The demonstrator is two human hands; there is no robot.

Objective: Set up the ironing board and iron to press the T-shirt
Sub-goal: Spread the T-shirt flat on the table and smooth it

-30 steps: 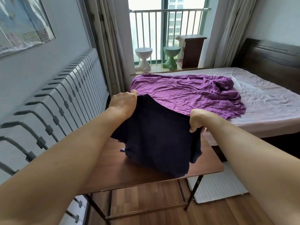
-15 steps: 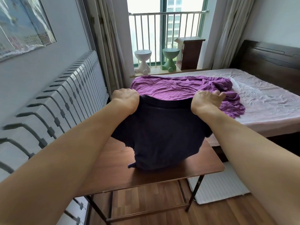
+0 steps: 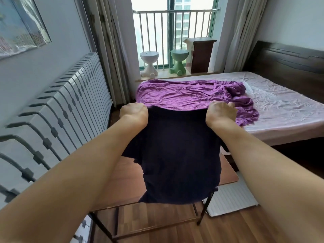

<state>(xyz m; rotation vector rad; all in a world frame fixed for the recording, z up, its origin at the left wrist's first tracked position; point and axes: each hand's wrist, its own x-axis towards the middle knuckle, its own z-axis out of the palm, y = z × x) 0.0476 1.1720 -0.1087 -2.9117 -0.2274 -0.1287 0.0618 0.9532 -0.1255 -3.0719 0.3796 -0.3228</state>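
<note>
- Now the right hand (image 3: 221,113) has shifted to the T-shirt (image 3: 178,155) top edge, level with the left hand (image 3: 134,114); both grip it.
- Garment has risen; hem apparently clears the desk (image 3: 121,188), ready for spreading.

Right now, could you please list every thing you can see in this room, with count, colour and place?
T-shirt: 1, dark navy, held up by its top edge over the table.
Table: 1, brown wood top with black metal legs, below the shirt.
Purple cloth: 1, crumpled, on the near part of the bed.
Bed: 1, pale pink sheet and dark wooden headboard, at right.
Radiator: 1, grey-white, along the left wall.
Figure stools: 2, one white and one green, on the window ledge.
Cabinet: 1, dark brown, beside the green stool.
Poster: 1, on the left wall.
Floor mat: 1, white, right of the table.
Left hand: gripping the shirt.
Right hand: gripping the shirt.
</note>
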